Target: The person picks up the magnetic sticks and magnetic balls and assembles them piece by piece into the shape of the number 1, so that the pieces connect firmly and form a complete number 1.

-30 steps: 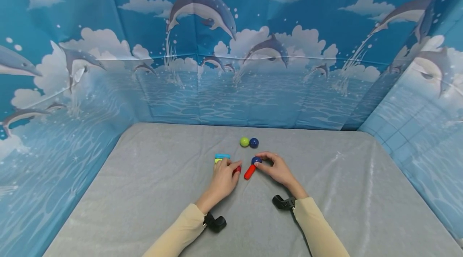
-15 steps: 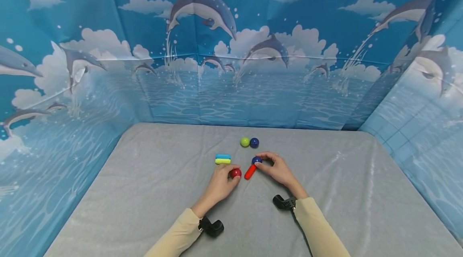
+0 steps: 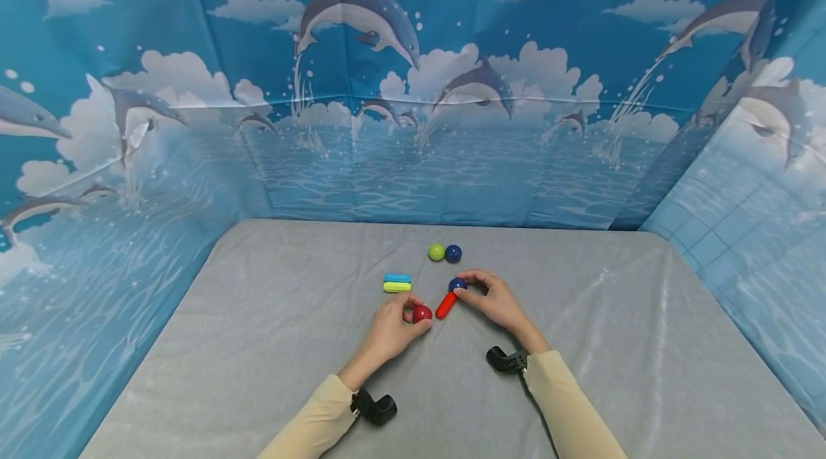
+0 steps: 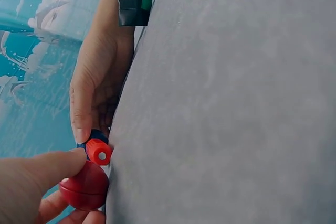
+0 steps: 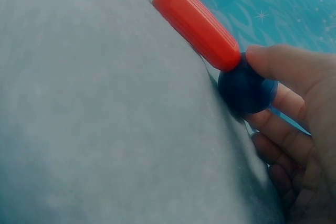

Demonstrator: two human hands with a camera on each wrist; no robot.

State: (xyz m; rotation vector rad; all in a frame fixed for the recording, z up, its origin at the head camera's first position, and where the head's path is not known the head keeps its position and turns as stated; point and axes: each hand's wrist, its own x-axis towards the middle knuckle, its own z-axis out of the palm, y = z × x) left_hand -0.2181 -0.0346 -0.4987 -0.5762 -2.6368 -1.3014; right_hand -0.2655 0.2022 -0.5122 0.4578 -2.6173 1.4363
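In the head view my left hand (image 3: 390, 330) holds a red ball (image 3: 422, 313) between thumb and fingers, low at the cloth. My right hand (image 3: 497, 305) pinches a dark blue ball (image 3: 457, 285), which touches the upper end of a slanted red stick (image 3: 445, 305). A small gap parts the red ball from that stick. The right wrist view shows the red stick (image 5: 198, 27) against the blue ball (image 5: 247, 86), the thumb on the ball's top. In the left wrist view the red ball (image 4: 85, 186) sits under the thumb, near the stick's end (image 4: 98, 152).
Blue (image 3: 397, 277) and yellow-green (image 3: 396, 287) sticks lie side by side beyond my left hand. Farther back a green ball (image 3: 436, 252) touches a second dark blue ball (image 3: 454, 254). Grey cloth (image 3: 310, 272) covers the table, with a dolphin-print curtain (image 3: 413, 179) behind it.
My left hand has drawn back toward me from beside the yellow-green stick, bringing the red ball slightly nearer the table's front. My right hand stays on the blue ball.
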